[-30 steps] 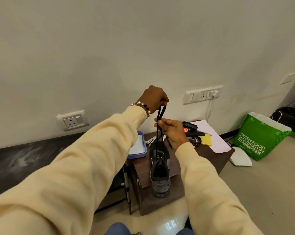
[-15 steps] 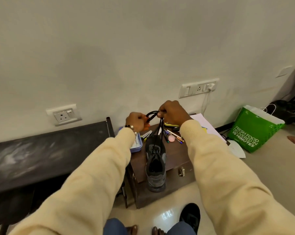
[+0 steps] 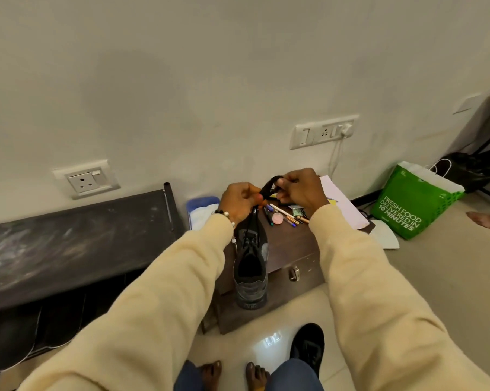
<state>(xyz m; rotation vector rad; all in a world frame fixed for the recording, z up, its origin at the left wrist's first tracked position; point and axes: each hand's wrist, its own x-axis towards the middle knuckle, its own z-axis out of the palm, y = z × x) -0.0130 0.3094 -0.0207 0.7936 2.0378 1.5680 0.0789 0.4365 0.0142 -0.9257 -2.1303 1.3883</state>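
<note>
Two-handed, pinching the lace [image 3: 267, 187] taut above the shoe [image 3: 251, 275]: anchoring with left hand [image 3: 239, 200], looping with right hand [image 3: 303, 190] for a bow.

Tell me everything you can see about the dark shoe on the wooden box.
The shoe is a dark grey and black sneaker, seemingly mesh and synthetic. It stands upright on its sole on the brown wooden box, heel toward the camera near the box's front edge, its opening empty. Its black laces run through the eyelets and rise to the left hand and right hand, which pinch them above the toe end, forming a loop.
</note>
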